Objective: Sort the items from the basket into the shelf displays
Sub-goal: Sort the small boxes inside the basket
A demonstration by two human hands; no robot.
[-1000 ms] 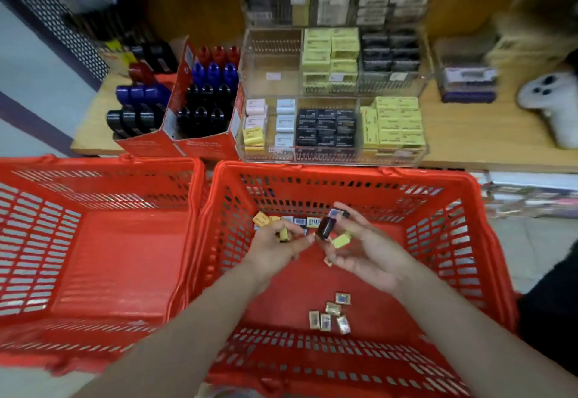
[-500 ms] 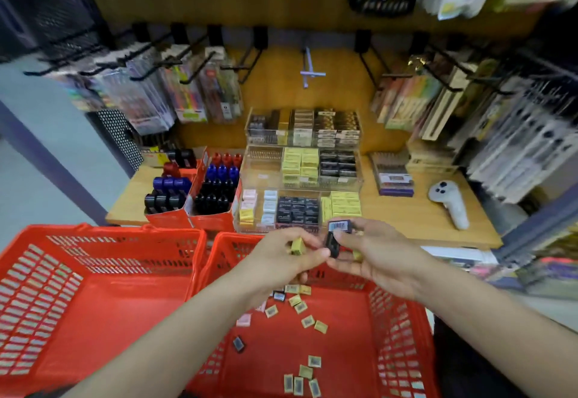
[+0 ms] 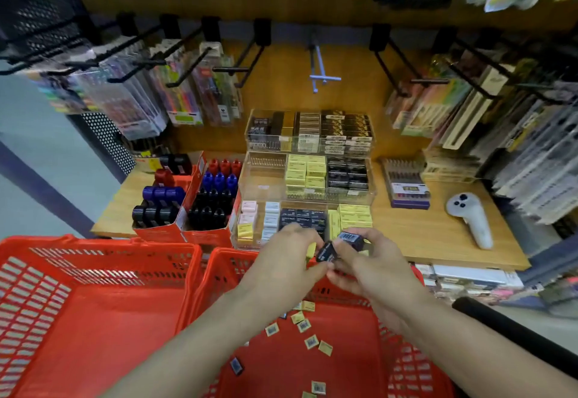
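Between both hands — small black box [image 3: 326,252], barcoded.

One view only — your head camera, looking forward and steeply down, close over the red basket [image 3: 312,350], out to the wooden shelf [image 3: 422,228] and hanging racks beyond — wide-angle, edges bending.

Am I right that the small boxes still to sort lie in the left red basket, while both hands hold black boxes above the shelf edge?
Not quite: the head view shows the small boxes in the right basket; the left basket holds none. The rest stands.
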